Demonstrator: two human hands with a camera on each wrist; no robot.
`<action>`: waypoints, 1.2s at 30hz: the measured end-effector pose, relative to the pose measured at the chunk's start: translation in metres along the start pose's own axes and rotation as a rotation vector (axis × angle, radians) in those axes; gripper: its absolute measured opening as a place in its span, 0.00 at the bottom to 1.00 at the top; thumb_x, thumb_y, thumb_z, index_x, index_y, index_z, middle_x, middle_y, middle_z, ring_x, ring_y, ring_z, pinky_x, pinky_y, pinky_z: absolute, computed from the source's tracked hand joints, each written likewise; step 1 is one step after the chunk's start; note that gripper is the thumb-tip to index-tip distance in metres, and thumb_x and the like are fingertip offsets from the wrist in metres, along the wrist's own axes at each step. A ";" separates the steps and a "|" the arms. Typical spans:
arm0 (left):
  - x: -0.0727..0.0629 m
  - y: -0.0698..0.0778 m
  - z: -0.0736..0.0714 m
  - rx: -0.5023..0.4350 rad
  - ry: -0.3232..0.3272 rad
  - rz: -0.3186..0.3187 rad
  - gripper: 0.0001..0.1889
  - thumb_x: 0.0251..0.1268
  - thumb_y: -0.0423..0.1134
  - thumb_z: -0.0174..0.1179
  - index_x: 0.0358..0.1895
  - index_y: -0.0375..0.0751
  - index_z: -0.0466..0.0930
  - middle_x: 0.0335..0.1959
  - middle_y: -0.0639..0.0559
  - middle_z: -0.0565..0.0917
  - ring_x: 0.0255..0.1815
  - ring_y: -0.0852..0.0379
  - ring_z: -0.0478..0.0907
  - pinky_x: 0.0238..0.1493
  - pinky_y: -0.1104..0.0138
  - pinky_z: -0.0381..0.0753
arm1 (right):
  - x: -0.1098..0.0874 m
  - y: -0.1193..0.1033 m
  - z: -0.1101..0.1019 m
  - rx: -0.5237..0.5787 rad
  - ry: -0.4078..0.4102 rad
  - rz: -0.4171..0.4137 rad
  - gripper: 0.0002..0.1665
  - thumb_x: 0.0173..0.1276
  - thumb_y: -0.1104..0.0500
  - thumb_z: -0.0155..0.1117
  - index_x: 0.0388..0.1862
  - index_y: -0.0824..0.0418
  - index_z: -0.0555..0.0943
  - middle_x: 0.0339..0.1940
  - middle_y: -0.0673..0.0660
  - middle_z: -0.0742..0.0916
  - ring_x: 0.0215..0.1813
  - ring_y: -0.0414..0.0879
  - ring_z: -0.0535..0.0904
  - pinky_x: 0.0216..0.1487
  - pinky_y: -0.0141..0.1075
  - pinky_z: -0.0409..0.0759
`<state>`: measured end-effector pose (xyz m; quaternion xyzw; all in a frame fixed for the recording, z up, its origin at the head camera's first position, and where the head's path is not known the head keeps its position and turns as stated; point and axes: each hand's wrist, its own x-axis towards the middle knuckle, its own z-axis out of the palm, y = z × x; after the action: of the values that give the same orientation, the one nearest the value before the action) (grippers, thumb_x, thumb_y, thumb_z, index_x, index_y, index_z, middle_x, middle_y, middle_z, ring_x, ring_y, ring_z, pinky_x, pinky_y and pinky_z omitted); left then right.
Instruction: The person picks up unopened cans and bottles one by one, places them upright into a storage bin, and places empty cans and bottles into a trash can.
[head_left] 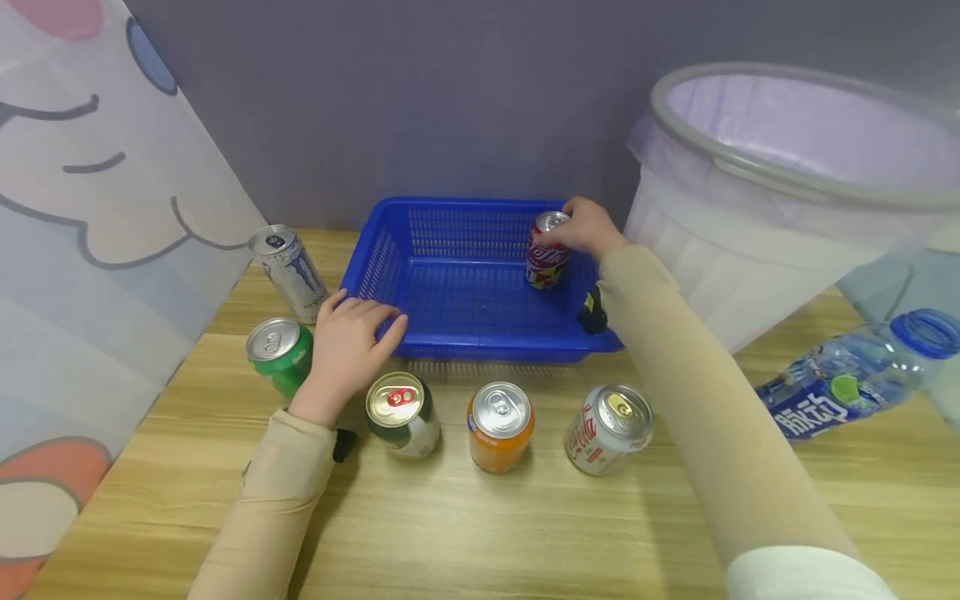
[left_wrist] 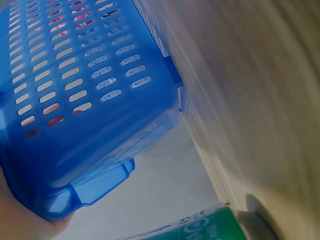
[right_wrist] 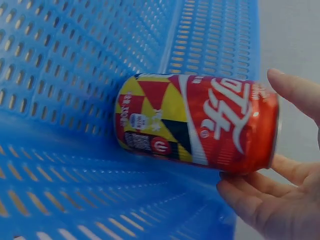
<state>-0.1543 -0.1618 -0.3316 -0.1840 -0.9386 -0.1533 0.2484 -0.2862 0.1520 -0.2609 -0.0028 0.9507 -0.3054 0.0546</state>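
A blue plastic basket (head_left: 480,343) with slotted walls stands on the table. My right hand (head_left: 585,229) holds the upper end of a red cola can (head_left: 546,258), upright inside the basket's right end. In the right wrist view, the fingers (right_wrist: 255,195) lie along one side of the can (right_wrist: 195,122), with the thumb near its rim. My left hand (head_left: 352,346) grips the basket's front left corner; the left wrist view shows part of it at the rim. Beside that hand are a green can (head_left: 281,358) and a white Monster can (head_left: 292,275).
In front of the basket stand a green-and-white can (head_left: 405,421), an orange can (head_left: 501,429) and a white Coca-Cola can (head_left: 607,429). A lined white bin (head_left: 697,225) rises at the right. A blue-labelled plastic bottle (head_left: 840,387) is near the right forearm. A grey wall (head_left: 390,100) backs the table.
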 end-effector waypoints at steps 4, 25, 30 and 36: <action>0.001 -0.001 0.001 0.001 -0.003 -0.004 0.19 0.66 0.50 0.51 0.37 0.38 0.85 0.37 0.44 0.87 0.44 0.43 0.80 0.66 0.48 0.60 | -0.002 -0.005 -0.004 -0.012 -0.006 0.006 0.45 0.56 0.48 0.69 0.63 0.73 0.63 0.60 0.69 0.75 0.61 0.60 0.70 0.66 0.49 0.67; 0.004 -0.004 0.005 0.001 -0.002 -0.007 0.20 0.66 0.50 0.51 0.38 0.37 0.85 0.38 0.43 0.87 0.45 0.43 0.79 0.65 0.47 0.60 | -0.025 -0.013 -0.029 0.030 -0.175 0.048 0.43 0.64 0.48 0.61 0.68 0.70 0.56 0.56 0.67 0.75 0.50 0.55 0.76 0.55 0.45 0.75; 0.004 -0.005 0.006 -0.004 -0.003 -0.013 0.20 0.65 0.50 0.51 0.38 0.37 0.85 0.38 0.43 0.87 0.45 0.43 0.79 0.65 0.47 0.60 | -0.030 -0.011 -0.032 0.038 -0.300 0.020 0.38 0.68 0.49 0.57 0.67 0.70 0.58 0.64 0.70 0.71 0.61 0.60 0.73 0.61 0.48 0.73; 0.004 -0.006 0.007 -0.001 -0.003 -0.018 0.20 0.66 0.50 0.51 0.38 0.37 0.85 0.38 0.43 0.87 0.44 0.43 0.80 0.66 0.48 0.60 | -0.039 -0.005 -0.032 0.035 -0.390 -0.019 0.28 0.70 0.50 0.53 0.60 0.69 0.65 0.52 0.65 0.81 0.51 0.54 0.80 0.57 0.48 0.75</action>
<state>-0.1627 -0.1637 -0.3367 -0.1756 -0.9406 -0.1556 0.2456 -0.2509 0.1683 -0.2286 -0.0700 0.9166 -0.3161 0.2347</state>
